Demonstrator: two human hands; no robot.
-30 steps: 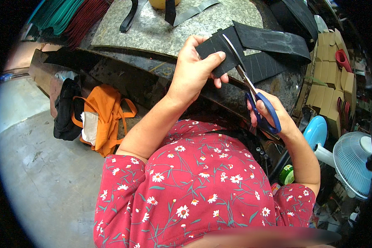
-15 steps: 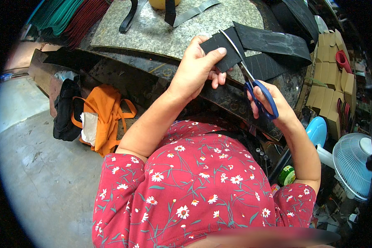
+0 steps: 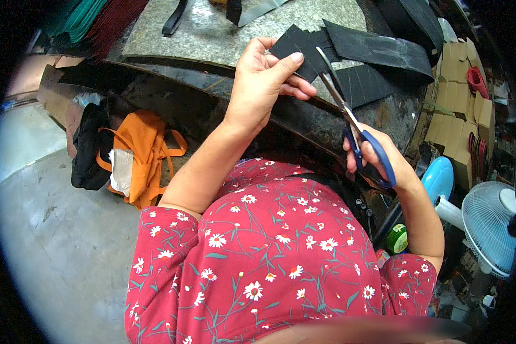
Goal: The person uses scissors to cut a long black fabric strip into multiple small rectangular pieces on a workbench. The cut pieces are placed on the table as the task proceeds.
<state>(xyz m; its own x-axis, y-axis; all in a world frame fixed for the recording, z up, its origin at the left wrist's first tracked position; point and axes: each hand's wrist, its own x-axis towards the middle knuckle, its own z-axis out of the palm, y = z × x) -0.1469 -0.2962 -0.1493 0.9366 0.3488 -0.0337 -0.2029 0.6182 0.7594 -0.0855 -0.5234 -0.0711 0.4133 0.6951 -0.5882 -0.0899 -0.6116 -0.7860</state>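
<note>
My left hand [image 3: 258,83] pinches a flat black rubber-like piece [image 3: 297,50] between thumb and fingers, above the near edge of the worktable. In my right hand [image 3: 393,155] are scissors [image 3: 341,100] with dark blue handles, fingers through the loops. Their blades are parted, and the tips lie close to the piece's right edge; whether they touch it I cannot tell. Behind the piece are more small black scraps [image 3: 325,43]. A wide black strip [image 3: 378,50] and a black sheet with pale lines [image 3: 364,85] lie to the right.
A speckled grey board [image 3: 195,43] covers part of the worktable. Beside my right arm stands a light blue fan [image 3: 490,229], with cardboard boxes [image 3: 456,123] beyond. An orange bag [image 3: 140,155] and a black bag [image 3: 89,152] sit below the table at left.
The scissors have drawn back toward me from across the black piece, and their blades have opened. My left hand has shifted slightly left and away from me with the piece.
</note>
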